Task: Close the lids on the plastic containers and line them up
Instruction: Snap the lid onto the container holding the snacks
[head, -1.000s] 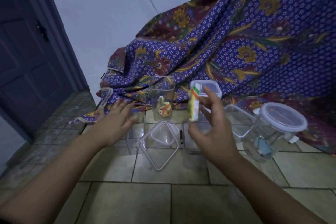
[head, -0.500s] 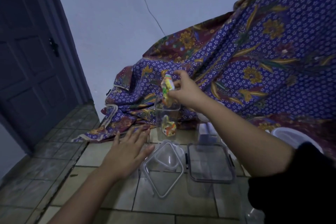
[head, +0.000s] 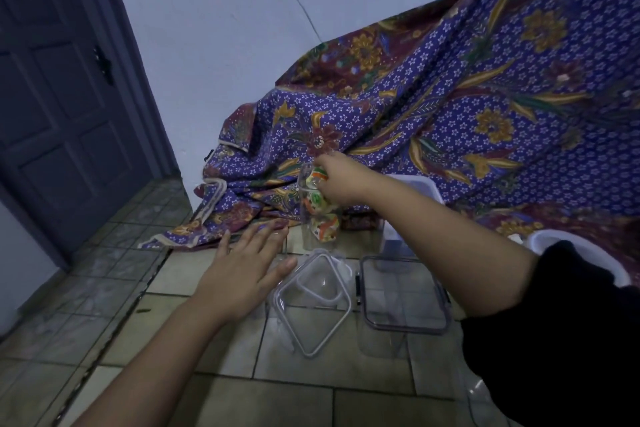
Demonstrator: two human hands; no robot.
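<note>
A tall clear container point(head: 313, 236) stands open on the tiled floor by the cloth, with colourful snack packets point(head: 325, 227) inside. My right hand point(head: 341, 180) is at its mouth and pinches another colourful packet point(head: 317, 174) into it. My left hand point(head: 247, 270) rests flat with spread fingers on a low clear container whose body is mostly hidden. Next to it lies a clear square lid point(head: 311, 302), tilted like a diamond. An open square clear container point(head: 403, 295) stands to the right. A white-lidded container point(head: 412, 184) shows behind my right forearm.
A purple flowered cloth point(head: 467, 114) drapes over something bulky behind the containers. A round white lid point(head: 550, 241) peeks out at the right beside my dark sleeve point(head: 554, 340). A dark door point(head: 62, 97) stands at the left, and a black pen-like item point(head: 358, 288) lies between the lid and container.
My right hand has dropped from above the tall container to its mouth, pushing the packet in. The camera has moved closer. My left hand has stayed flat.
</note>
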